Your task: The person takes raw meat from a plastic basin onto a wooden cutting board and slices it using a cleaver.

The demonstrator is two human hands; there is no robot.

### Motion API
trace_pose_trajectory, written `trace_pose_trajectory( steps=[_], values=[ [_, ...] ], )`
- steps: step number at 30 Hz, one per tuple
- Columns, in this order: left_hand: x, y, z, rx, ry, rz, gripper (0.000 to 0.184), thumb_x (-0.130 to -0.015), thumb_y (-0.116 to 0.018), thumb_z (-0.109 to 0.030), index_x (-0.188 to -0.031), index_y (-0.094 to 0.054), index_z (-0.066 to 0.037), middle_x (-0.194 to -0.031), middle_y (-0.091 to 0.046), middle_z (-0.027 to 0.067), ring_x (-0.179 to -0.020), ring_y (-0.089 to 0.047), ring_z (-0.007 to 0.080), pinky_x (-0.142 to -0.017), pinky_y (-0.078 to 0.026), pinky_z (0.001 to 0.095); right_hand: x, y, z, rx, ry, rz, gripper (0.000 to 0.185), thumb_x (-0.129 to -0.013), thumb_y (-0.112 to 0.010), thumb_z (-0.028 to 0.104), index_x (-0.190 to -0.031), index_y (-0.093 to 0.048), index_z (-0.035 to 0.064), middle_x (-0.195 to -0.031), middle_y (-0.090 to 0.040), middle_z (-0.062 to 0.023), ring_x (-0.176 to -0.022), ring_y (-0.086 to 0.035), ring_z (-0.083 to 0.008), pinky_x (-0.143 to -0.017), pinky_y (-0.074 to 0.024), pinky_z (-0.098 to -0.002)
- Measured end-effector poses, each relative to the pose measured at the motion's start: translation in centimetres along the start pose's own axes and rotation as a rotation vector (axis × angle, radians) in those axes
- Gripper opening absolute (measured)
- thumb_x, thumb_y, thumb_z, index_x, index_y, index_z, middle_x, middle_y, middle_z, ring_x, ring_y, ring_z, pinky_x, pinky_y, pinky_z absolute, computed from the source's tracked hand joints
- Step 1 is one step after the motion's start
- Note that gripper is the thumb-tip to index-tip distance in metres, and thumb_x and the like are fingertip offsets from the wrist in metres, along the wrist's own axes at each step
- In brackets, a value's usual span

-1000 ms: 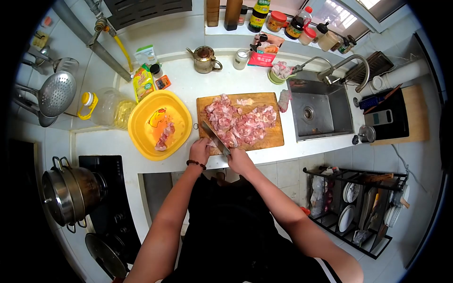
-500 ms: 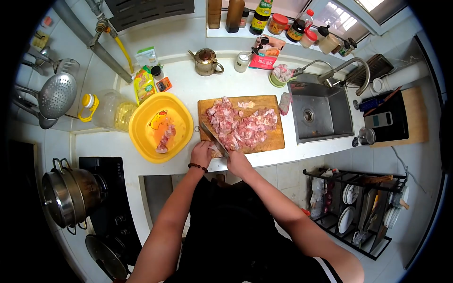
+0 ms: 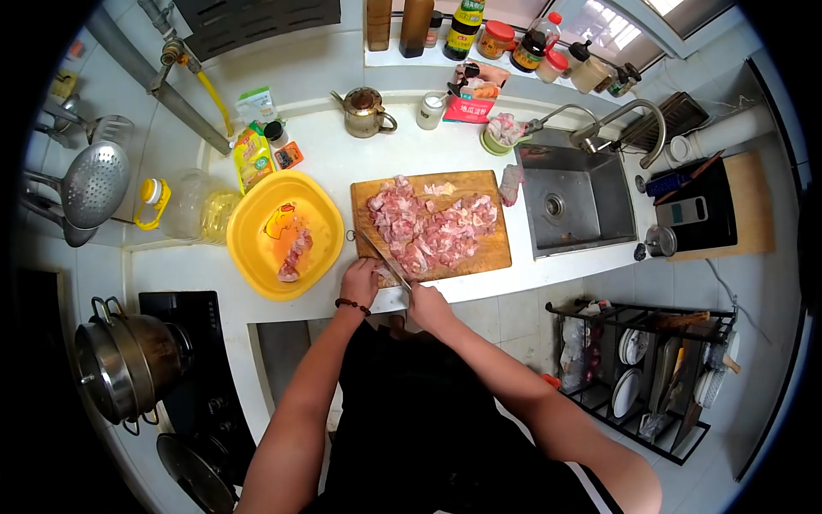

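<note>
My right hand grips the handle of a knife, whose blade points up and left over the near left part of a wooden cutting board. My left hand, with a beaded bracelet at the wrist, holds a piece of meat at the board's near left corner, just left of the blade. Chopped raw meat covers much of the board. Left of the board, a yellow basin holds a strip of meat and a little reddish liquid.
An oil jug stands left of the basin. Behind are a teapot, a jar and a red packet. A sink lies right, a black rack below it, and a steamer pot at lower left.
The view has shifted slightly, so the counter items appear a little further left. Both hands stay at the board's near edge, with the knife in nearly the same place.
</note>
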State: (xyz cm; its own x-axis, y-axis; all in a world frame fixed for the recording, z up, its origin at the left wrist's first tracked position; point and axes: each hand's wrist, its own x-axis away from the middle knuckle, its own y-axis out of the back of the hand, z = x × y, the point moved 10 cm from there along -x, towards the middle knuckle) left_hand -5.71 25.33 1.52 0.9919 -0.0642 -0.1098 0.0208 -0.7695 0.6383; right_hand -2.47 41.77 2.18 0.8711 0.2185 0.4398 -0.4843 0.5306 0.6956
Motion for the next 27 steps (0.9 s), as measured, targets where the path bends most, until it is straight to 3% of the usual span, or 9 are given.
trace_pose_trajectory(
  steps=[7, 13, 15, 27],
  values=[
    [-0.5, 0.0, -0.4, -0.015, -0.016, 0.007, 0.024, -0.081, -0.066, 0.006, -0.103, -0.071, 0.0, -0.099, -0.071, 0.0194, -0.094, -0.068, 0.0404, -0.082, -0.055, 0.0461, -4.0, -0.5, 1.9, -0.011, 0.132, -0.061, 0.022, -0.084, -0.058, 0.0, -0.102, -0.065, -0.0095, -0.086, -0.068, -0.0363, -0.087, -0.069, -0.0535, -0.081, -0.0569, -0.0579],
    [0.0, -0.3, 0.1, 0.029, 0.026, 0.008, 0.022, -0.081, -0.067, 0.007, -0.101, -0.071, -0.001, -0.098, -0.07, 0.0192, -0.093, -0.068, 0.0401, -0.082, -0.055, 0.0461, -0.9, 0.1, 0.4, -0.06, 0.009, -0.043, 0.015, -0.082, -0.06, 0.0, -0.091, -0.067, -0.01, -0.085, -0.068, -0.0367, -0.087, -0.069, -0.0531, -0.081, -0.0567, -0.0579],
    [0.1, -0.9, 0.6, 0.0, 0.009, -0.012, 0.022, -0.081, -0.067, 0.006, -0.101, -0.071, -0.001, -0.096, -0.07, 0.0191, -0.092, -0.068, 0.0399, -0.081, -0.055, 0.0461, -3.4, -0.2, 1.2, -0.036, 0.127, -0.158, 0.013, -0.082, -0.061, 0.0, -0.088, -0.066, -0.0098, -0.084, -0.068, -0.036, -0.086, -0.069, -0.0517, -0.08, -0.0568, -0.0578],
    [0.5, -0.7, -0.2, -0.007, -0.02, -0.032, 0.02, -0.081, -0.067, 0.006, -0.1, -0.067, -0.001, -0.096, -0.069, 0.0187, -0.091, -0.067, 0.0397, -0.08, -0.055, 0.0462, -3.7, 0.3, 1.5, -0.042, 0.101, -0.116, 0.014, -0.085, -0.059, 0.002, -0.089, -0.067, -0.0088, -0.085, -0.068, -0.0353, -0.086, -0.069, -0.052, -0.081, -0.0555, -0.0592]
  ],
)
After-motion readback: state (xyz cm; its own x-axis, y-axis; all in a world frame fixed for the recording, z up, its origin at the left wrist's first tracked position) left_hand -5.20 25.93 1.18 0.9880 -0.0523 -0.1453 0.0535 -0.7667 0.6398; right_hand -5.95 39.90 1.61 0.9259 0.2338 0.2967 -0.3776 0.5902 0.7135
